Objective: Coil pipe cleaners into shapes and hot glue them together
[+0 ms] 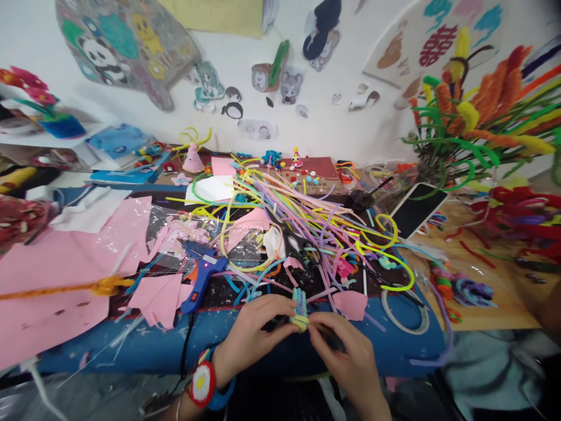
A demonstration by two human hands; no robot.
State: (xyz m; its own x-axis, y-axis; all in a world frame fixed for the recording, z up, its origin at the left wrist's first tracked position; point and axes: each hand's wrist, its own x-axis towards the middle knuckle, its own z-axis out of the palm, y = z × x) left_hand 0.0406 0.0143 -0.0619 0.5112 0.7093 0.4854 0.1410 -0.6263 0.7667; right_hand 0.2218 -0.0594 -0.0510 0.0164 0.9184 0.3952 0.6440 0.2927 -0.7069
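Between my two hands, over the front edge of the blue table mat (144, 345), is a small woven pipe-cleaner piece (300, 307) with blue, lilac and yellow rows. My left hand (258, 324) pinches its left side between thumb and fingers. At its lower right, the fingertips of my right hand (344, 345) close on the yellow end. A red, white and yellow fuzzy flower band (203, 383) circles my left wrist. Just beyond the piece spreads a heap of loose pipe cleaners (302, 204) in pink, lilac and yellow.
A blue glue gun (202, 278) with a lit red light lies left of my hands. Pink felt sheets (52, 286) cover the left side. Tape roll (405, 313), phone (416, 209) and a bunch of pipe-cleaner flowers (477, 111) are at right.
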